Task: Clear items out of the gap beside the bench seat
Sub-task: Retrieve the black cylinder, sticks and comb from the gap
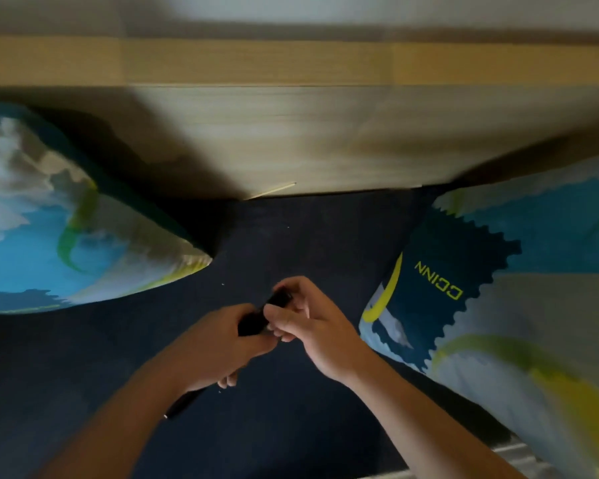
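Observation:
Both hands meet over the dark blue bench seat (308, 243). My left hand (218, 344) is closed around a black stick-like object (253, 323); its lower end (184, 404) pokes out below the hand. My right hand (312, 323) pinches the object's upper end (281, 299) with its fingertips. What the object is cannot be told. A thin pale stick (274, 191) lies at the gap where the seat meets the wooden back panel (291, 140), far from both hands.
A blue, white and yellow cushion (66, 223) lies on the seat at the left. Another cushion (519, 299), with yellow lettering on a dark patch, lies at the right. A few small crumbs dot the seat between them.

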A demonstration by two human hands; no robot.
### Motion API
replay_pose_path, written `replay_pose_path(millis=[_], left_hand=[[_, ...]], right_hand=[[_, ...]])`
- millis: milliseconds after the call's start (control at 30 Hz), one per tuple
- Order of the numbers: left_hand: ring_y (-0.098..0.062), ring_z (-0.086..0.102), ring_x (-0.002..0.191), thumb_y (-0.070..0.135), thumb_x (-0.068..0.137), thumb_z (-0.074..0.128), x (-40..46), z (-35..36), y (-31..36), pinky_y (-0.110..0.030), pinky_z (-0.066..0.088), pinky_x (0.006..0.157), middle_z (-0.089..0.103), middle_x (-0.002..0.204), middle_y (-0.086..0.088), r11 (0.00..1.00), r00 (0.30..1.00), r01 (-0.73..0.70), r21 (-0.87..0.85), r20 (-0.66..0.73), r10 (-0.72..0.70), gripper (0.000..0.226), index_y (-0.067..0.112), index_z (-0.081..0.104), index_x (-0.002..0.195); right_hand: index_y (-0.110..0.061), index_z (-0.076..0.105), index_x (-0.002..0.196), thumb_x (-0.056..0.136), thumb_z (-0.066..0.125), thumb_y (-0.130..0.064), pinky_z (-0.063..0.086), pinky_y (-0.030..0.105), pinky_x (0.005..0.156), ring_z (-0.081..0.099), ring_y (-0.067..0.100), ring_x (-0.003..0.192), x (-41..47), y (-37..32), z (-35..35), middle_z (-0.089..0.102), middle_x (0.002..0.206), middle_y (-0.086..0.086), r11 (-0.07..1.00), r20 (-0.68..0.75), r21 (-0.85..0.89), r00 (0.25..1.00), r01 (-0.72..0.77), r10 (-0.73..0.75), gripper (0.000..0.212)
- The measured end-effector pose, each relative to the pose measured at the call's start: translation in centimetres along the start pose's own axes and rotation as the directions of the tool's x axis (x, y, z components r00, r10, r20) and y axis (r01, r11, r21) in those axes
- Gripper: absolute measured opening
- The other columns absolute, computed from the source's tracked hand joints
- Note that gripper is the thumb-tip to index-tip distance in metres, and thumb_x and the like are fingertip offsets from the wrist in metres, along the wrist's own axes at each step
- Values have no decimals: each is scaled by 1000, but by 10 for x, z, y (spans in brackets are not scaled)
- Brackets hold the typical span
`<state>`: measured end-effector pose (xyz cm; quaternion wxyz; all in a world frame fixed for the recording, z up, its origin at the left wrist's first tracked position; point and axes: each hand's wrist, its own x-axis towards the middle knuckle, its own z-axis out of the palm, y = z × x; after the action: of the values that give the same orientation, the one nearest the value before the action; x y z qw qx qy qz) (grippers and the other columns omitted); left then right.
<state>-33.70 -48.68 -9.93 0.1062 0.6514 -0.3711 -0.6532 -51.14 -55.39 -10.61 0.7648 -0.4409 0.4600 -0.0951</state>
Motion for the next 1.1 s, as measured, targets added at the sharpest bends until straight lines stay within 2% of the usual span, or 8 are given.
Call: replay_pose_path(millis=[200, 333, 433, 500, 667, 733, 867, 1100], left_hand=[[-11, 46, 37, 31, 82, 52, 58, -4, 6, -27, 40, 43, 48, 41, 9, 996, 989, 25, -88, -142, -37, 12, 28, 63, 81], [-14, 46, 37, 33, 73, 51, 84, -21, 0, -29, 39, 43, 48, 43, 8, 982, 972, 20, -190, -227, -63, 14, 27, 61, 80], [-20, 43, 34, 30, 70, 53, 103, -29, -9, -30, 36, 42, 47, 47, -1, 957, 938, -12, -289, -334, -89, 9, 23, 55, 75], [-17, 40, 31, 24, 76, 58, 114, -34, -13, -26, 33, 37, 45, 45, 0, 903, 917, -27, -428, -370, -147, 10, 17, 51, 74], [-13, 46, 35, 16, 85, 63, 129, -49, -16, -25, 39, 34, 52, 47, 0, 753, 919, -31, -657, -314, -236, 15, 12, 53, 75], [-13, 47, 36, 15, 85, 62, 132, -50, -17, -24, 39, 35, 52, 48, -1, 729, 924, -22, -684, -293, -247, 14, 11, 53, 74], [-14, 47, 37, 16, 84, 63, 135, -50, -21, -25, 40, 37, 53, 50, -1, 733, 932, -9, -680, -271, -240, 15, 13, 53, 73], [-13, 48, 39, 19, 84, 64, 131, -62, -23, -24, 42, 37, 54, 51, -1, 697, 946, 8, -717, -220, -237, 19, 14, 54, 70]], right_hand=[[-18, 65, 115, 78, 74, -35, 51, 28, 65, 65, 8, 69, 63, 2, -12, 68, 78, -5, 1000, -123, 12, 992, -14, 16, 41], [-17, 67, 120, 77, 80, -34, 53, 26, 70, 66, 11, 74, 107, -3, -21, 69, 85, 1, 998, -73, 46, 997, -31, 35, 48], [-12, 64, 121, 86, 76, -26, 54, 27, 69, 63, 13, 71, 139, -3, -27, 66, 88, 4, 959, -23, 237, 986, -155, 165, 39], [-12, 63, 116, 93, 71, -19, 54, 27, 71, 63, 12, 69, 161, -1, -31, 65, 85, 2, 906, -119, 365, 955, -213, 272, 25], [21, 50, 113, 102, 43, 1, 59, 25, 78, 67, 19, 63, 209, -16, -33, 66, 70, 14, 902, -358, 407, 884, -142, 301, 24], [25, 48, 125, 101, 42, 4, 60, 26, 76, 75, 37, 90, 217, -22, -32, 68, 95, 38, 889, -445, 452, 844, -77, 300, 33], [12, 59, 105, 97, 52, 6, 44, 18, 40, 56, 11, 37, 222, -24, -24, 56, 68, 15, 883, -504, 470, 819, -8, 276, 12], [11, 63, 108, 97, 53, -1, 46, 20, 44, 56, 13, 54, 224, -18, -21, 63, 83, 17, 952, -602, 307, 776, 5, 190, 19]])
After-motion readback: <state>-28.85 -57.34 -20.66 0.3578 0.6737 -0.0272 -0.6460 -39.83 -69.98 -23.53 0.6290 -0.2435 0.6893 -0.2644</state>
